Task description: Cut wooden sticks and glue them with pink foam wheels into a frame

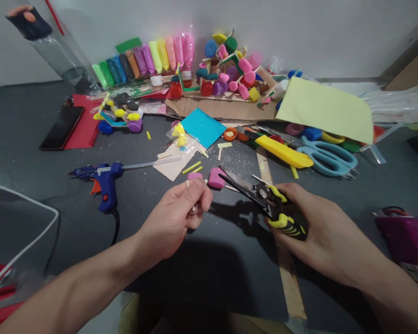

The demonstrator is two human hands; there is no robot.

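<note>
My left hand (181, 211) is closed in a pinch on a thin pale stick (194, 207) just in front of a pink clay piece (195, 176). My right hand (311, 222) grips black and yellow cutting pliers (264, 197), whose dark jaws point left toward a larger pink clay block (216, 178) on the dark table (38, 185). The jaws stand slightly apart. A short gap separates the plier tips from my left fingers.
A blue glue gun (102, 181) lies at left with its cord. A yellow utility knife (284, 152), blue scissors (329, 157), coloured paper sheets (325, 109), clay packs (146, 60) and a clay-and-stick model (230, 69) crowd the back. A phone (62, 127) lies far left.
</note>
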